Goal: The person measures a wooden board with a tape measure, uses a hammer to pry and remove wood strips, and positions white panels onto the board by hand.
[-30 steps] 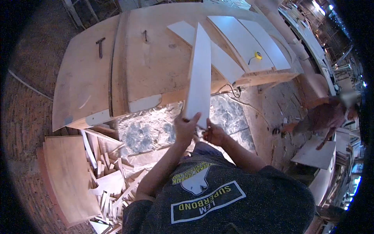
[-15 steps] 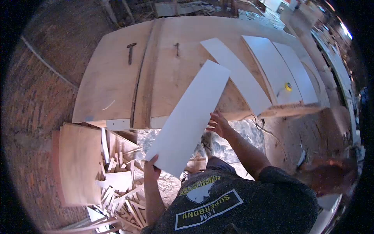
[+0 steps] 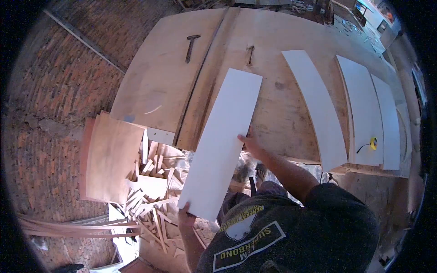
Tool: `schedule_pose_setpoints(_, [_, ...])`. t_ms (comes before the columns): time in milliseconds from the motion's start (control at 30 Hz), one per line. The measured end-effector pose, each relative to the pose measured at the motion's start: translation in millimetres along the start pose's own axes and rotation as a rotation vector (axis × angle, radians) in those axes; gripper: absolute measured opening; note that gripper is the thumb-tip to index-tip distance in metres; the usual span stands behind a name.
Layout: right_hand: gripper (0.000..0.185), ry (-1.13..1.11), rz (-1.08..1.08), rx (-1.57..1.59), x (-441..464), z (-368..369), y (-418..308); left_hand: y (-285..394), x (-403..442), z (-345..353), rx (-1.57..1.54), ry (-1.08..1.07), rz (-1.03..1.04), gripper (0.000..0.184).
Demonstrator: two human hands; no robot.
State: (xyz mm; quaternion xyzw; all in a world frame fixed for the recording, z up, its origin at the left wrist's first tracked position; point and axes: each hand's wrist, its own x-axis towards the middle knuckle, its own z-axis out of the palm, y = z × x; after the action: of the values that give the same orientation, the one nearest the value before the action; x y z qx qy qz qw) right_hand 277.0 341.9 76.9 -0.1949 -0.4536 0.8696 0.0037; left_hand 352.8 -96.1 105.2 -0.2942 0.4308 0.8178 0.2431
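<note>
A long white board [image 3: 223, 141] slants over the front edge of the wooden worktable [image 3: 159, 91]. My left hand [image 3: 185, 216] grips its near lower-left corner, thumb on top and the other fingers hidden beneath. On the board's right edge, about midway along, my right hand [image 3: 250, 140] holds it with the thumb on the upper face. Another white board [image 3: 314, 104] lies on the table to the right. A hammer [image 3: 190, 48] rests on the table beyond the held board, to its left.
More white boards [image 3: 362, 104] lie at the table's right, one bearing a yellow tape measure [image 3: 373, 143]. Wood offcuts [image 3: 154, 182] are heaped on the floor at the left, beside brown panels [image 3: 111, 159]. A brick wall or floor surface [image 3: 54, 136] is farther left.
The held board has swung from pointing away, nearly edge-on, to lying broad face up. My left hand has moved down to its near corner. The view has turned left.
</note>
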Motion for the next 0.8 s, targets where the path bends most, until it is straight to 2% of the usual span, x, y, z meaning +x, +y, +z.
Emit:
schedule_pose_setpoints(33, [0.067, -0.05, -0.016, -0.013, 19, -7, 1, -8, 12, 0, -0.027, -0.004, -0.004, 0.056])
schedule_pose_setpoints(133, [0.079, -0.016, -0.041, -0.064, 69, -30, 24, -23, 33, 14, -0.083, -0.015, -0.028, 0.055])
schedule_pose_setpoints(267, [0.092, 0.12, 0.06, -0.267, 59, 1, -38, -26, 46, 32, -0.127, -0.098, -0.061, 0.052])
schedule_pose_setpoints(467, [0.102, 0.141, 0.13, -0.662, 78, -18, -42, -21, 78, 30, -0.118, -0.061, -0.116, 0.05])
schedule_pose_setpoints(533, [0.102, 0.156, 0.142, -0.658, 83, -24, -29, -25, 84, 28, -0.102, -0.013, -0.104, 0.051])
schedule_pose_setpoints(633, [0.1, 0.159, 0.084, -0.525, 103, -42, 2, -35, 91, 31, -0.114, -0.056, -0.074, 0.052])
schedule_pose_setpoints(733, [0.1, 0.161, 0.085, -0.507, 92, -26, -25, -38, 93, 42, -0.112, -0.029, -0.051, 0.054])
schedule_pose_setpoints(800, [0.099, 0.161, 0.12, -0.614, 76, -4, -67, -34, 91, 53, -0.05, -0.05, -0.05, 0.055])
